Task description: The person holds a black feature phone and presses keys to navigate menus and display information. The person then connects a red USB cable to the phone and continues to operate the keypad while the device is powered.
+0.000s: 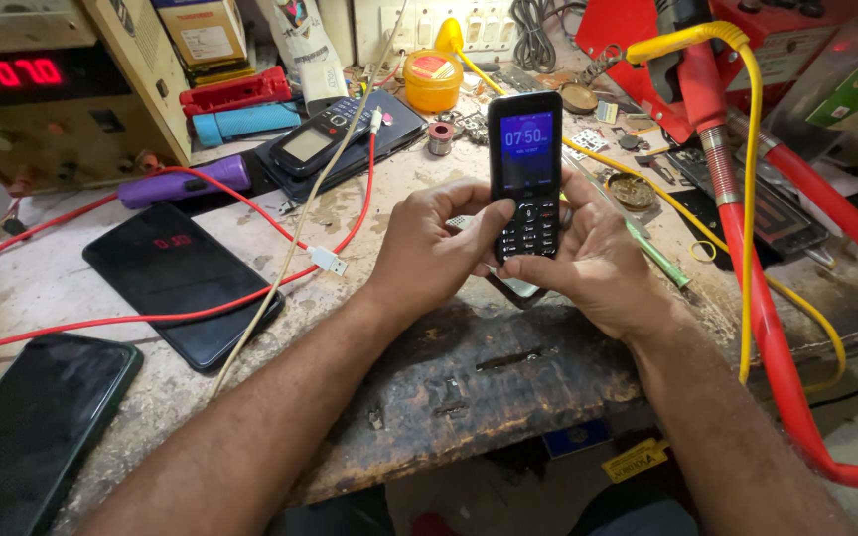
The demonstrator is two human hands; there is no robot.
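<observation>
Black keypad phone [525, 169] is held upright between both hands, long axis vertical; left hand [436, 248] and right hand [593, 260] are closed around its lower half, thumbs on keys.

We've got a black keypad phone [526, 174] here, screen glowing blue-purple with white digits and white markings on the keys. Two glossy black smartphones: one [183, 282] reflecting a red glow, the other [37, 427] with a dark green edge. A bright red cable [220, 184] snakes across our grey, stained workbench [508, 377], whose front edge is scorched dark brown. There's a purple tool handle [184, 181], a light blue tube [245, 121], a yellow-orange tin [432, 79], a white USB plug [328, 260], a yellow hose [752, 149], a fat red hose [767, 328], and a beige power supply [62, 89] with red digits.
</observation>
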